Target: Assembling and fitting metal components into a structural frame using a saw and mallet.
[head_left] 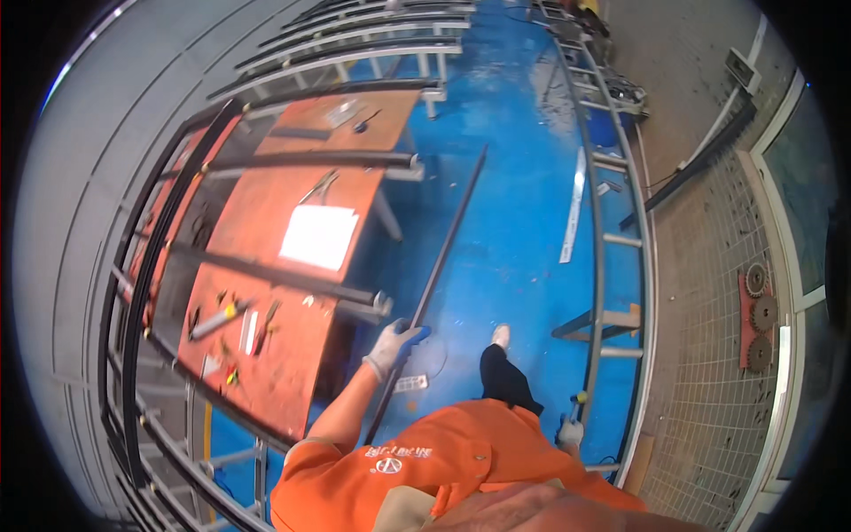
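My left hand [397,346], in a white and blue glove, is closed around a long, thin dark bar [452,232]. The bar slants over the blue floor, its far end up ahead and its near end running down by my left side. Low on the right, my gloved right hand [570,433] is closed on a small tool with a yellow-green end [581,398]; its kind is too small to make out. That hand is beside the metal rack along the wall.
To my left stands a red-topped workbench [257,208] with white paper [319,237], pliers [320,187], a caulking tube [218,320] and dark frame bars across it. A ladder-like metal rack [599,266] runs along the right wall. A pale strip [574,206] lies on the floor.
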`<state>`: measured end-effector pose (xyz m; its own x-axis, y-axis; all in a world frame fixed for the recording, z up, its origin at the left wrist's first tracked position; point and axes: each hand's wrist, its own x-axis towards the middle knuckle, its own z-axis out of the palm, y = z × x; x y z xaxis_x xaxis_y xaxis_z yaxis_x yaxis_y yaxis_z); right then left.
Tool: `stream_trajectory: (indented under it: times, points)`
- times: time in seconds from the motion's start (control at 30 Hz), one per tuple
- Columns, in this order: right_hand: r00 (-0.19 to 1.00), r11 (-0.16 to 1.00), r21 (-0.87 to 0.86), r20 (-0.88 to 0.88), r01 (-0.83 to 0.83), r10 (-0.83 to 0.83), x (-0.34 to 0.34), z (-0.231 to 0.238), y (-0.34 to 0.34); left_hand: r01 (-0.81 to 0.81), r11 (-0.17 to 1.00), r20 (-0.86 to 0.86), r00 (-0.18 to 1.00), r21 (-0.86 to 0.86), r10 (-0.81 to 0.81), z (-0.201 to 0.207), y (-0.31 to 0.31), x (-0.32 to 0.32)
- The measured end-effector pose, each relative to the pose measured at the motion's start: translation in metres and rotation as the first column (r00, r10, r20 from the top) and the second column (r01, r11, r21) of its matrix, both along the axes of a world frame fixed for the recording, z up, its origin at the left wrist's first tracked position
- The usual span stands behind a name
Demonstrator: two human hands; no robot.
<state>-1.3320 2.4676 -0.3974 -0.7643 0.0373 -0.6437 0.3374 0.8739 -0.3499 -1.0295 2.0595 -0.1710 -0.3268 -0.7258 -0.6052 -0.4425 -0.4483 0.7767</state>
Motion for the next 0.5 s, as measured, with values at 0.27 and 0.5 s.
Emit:
stream_trajectory:
  times: [0.27, 0.5]
  points:
    - [0.941, 0.762, -0.610, -0.339, -0.219, -0.001, -0.256, 0.148, -0.420, 0.016, 1.000, -0.186, 0.982, -0.006, -0.017, 0.071, -0.206, -0.139]
    - [0.955, 0.457, -0.842, -0.288, -0.285, 0.066, -0.453, 0.235, -0.730, 0.090, 0.975, -0.337, 0.941, 0.202, -0.017, 0.044, -0.412, -0.275]
